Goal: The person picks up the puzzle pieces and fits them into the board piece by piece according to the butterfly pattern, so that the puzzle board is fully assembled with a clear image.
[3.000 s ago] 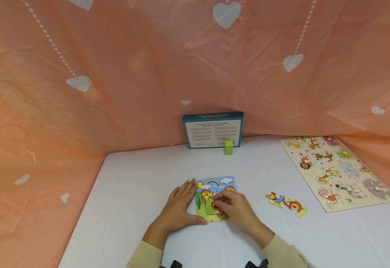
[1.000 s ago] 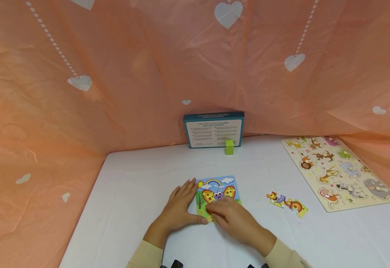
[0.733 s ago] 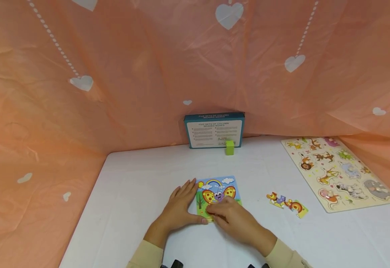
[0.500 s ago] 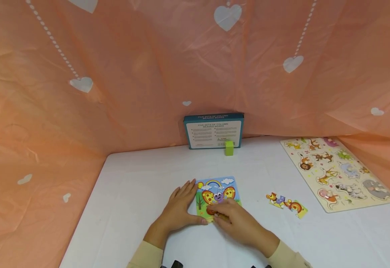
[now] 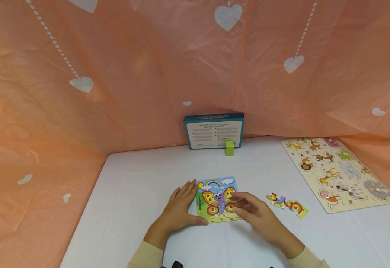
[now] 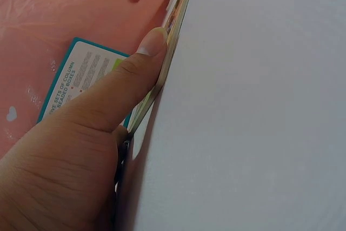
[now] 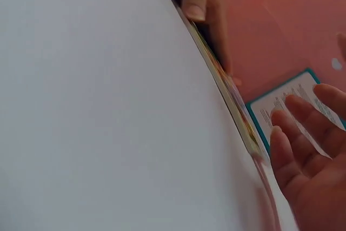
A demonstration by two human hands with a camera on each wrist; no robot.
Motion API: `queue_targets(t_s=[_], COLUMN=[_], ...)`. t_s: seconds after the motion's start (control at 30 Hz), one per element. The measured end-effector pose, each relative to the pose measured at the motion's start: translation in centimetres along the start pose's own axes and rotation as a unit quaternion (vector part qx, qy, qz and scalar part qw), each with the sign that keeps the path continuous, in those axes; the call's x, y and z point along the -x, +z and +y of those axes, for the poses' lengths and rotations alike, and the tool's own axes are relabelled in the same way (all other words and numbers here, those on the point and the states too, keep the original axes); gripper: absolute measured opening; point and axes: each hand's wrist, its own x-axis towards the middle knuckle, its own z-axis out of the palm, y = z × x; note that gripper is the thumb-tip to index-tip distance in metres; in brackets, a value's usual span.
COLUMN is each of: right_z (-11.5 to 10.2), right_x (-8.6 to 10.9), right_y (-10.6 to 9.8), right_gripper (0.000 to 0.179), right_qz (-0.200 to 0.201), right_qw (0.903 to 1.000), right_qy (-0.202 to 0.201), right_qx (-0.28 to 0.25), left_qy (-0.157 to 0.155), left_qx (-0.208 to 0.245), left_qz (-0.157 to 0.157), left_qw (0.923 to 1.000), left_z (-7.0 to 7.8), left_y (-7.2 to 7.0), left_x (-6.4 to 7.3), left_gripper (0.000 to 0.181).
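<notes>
A square butterfly jigsaw puzzle [image 5: 216, 216] lies on the white table in the head view, its picture showing wings and a purple body. My left hand [image 5: 179, 206] rests flat at its left side, fingers straight and thumb against the lower left corner. In the left wrist view the thumb [image 6: 127, 77] presses the board's edge. My right hand [image 5: 256, 214] hovers at the puzzle's right edge, fingers loosely bent and holding nothing; it hides part of that edge. The right wrist view shows the fingers [image 7: 305, 128] spread beside the board [image 7: 232, 101].
Loose jigsaw pieces [image 5: 287, 204] lie together right of my right hand. A large animal peg puzzle board [image 5: 340, 175] stretches along the table's right side. At the back a teal and white box [image 5: 214, 132] stands against the orange curtain, a small green block [image 5: 229, 148] in front of it.
My right hand pressed a piece into the puzzle's lower part, then let go and moved right, uncovering the butterfly's body and lower wings. The left hand has stayed in place.
</notes>
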Motion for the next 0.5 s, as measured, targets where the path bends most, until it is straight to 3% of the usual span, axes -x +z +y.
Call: queue_targets(t_s=[0.1, 0.23, 0.5], right_z=[0.1, 0.2, 0.2], right_x=[0.4, 0.8, 1.6], right_y=[-1.4, -3.3, -6.8], right_gripper=[0.038, 0.04, 0.054], right_qz=[0.01, 0.015, 0.023], right_qw=[0.9993, 0.9978, 0.9912], right_qy=[0.021, 0.019, -0.023], right_qx=[-0.029, -0.062, -0.129], left_qy=[-0.001, -0.003, -0.003], left_qx=[0.0, 0.001, -0.003], left_qz=[0.0, -0.001, -0.002], left_qw=[1.0, 1.0, 1.0], left_z=[0.0, 0.0, 0.1], left_y=[0.0, 0.0, -0.1], left_x=[0.0, 0.0, 0.0], left_gripper=[0.131, 0.131, 0.131])
